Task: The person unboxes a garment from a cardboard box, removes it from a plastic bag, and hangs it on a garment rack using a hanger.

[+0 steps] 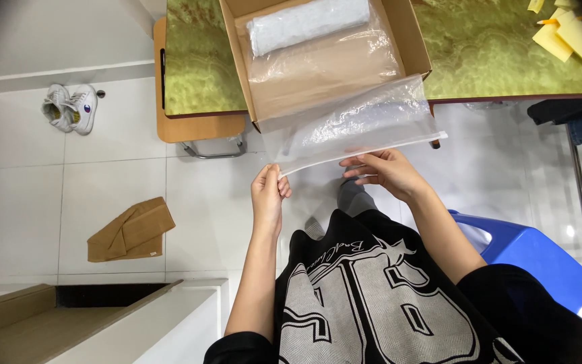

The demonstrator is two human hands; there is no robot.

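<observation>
left hand [267,195]: fingers pinching the near corner of a clear zip-top plastic bag [351,125] | right hand [385,172]: fingers pinching the bag's sealed edge further along | bag: held flat, tilted, just before an open brown cardboard box [409,34] on a green marbled table [493,54] | blue plastic stool [540,259] at right

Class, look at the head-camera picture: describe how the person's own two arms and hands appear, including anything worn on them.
Both arms are bare from the upper arm down. The left hand and right hand wear no gloves; no rings, watch or bracelets can be seen. Short black sleeves belong to a black T-shirt with a large grey-and-white print on its front.
</observation>
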